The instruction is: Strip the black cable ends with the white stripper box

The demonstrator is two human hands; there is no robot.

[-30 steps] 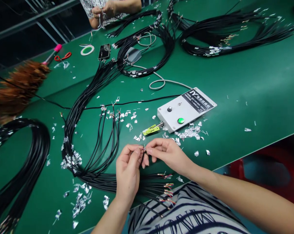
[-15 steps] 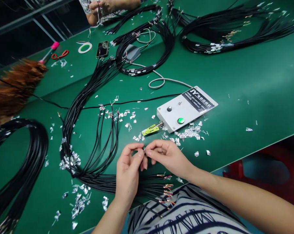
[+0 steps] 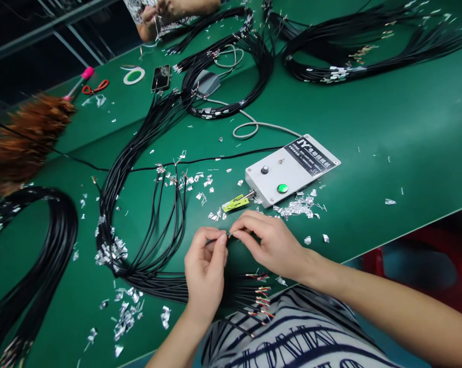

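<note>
Between thumb and fingers, my left hand (image 3: pixel 205 268) pinches a black cable (image 3: pixel 211 241) close to its end. The fingertips of my right hand (image 3: pixel 273 245) are closed on the fine wires at that end, mostly hidden by the fingers. Just beyond my hands lies a grey-white box (image 3: pixel 273 176) with a knob and a lit green button (image 3: pixel 282 188). A yellow-green clip (image 3: pixel 235 203) sticks out from its shaft. Below my hands, a bundle of black cables (image 3: pixel 158 283) ends in stripped coloured wires (image 3: pixel 262 299).
Foil scraps (image 3: pixel 298 205) litter the green table (image 3: pixel 369 128). Coiled black cables (image 3: pixel 64 230) lie left and at the back. A brush (image 3: pixel 27 133), red-handled scissors (image 3: pixel 95 87), a tape roll (image 3: pixel 133 75) and a phone (image 3: pixel 161 77) are at upper left. Another person's hands (image 3: pixel 158 13) work opposite.
My right hand has drawn its fingers out straighter at the cable end, its knuckles moving slightly up. My left hand has turned a little, and more of the black cable shows in it.
</note>
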